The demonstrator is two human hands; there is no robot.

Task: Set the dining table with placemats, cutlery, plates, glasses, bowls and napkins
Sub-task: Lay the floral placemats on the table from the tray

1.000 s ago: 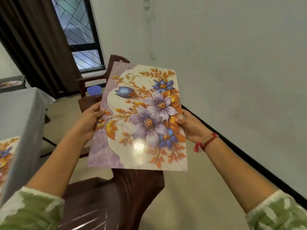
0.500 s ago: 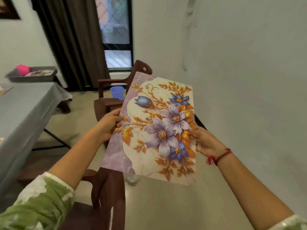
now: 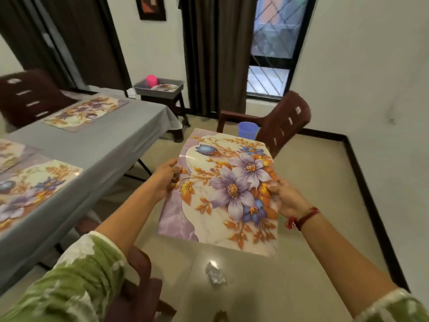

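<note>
Head view: floral placemat held in the air over the floor, beside the grey dining table — left hand and right hand pinch its opposite edges. Placemat-laying step, likely; mats already lie there. Next — carry it to a bare spot, lay flat.

Placemat: smooth, glossy sheet, plastic-like, with a printed flower pattern and a streak of glare.
Tablecloth: grey cloth, matt, smooth, with soft folds at the corner.
Chair: brown moulded plastic, faint sheen.
Floor: pale, polished, reflecting light.
Curtain: dark cloth, matt.
Sleeve: green-and-white cloth, matt.
Wrapper: crumpled, shiny, foil-like.
</note>
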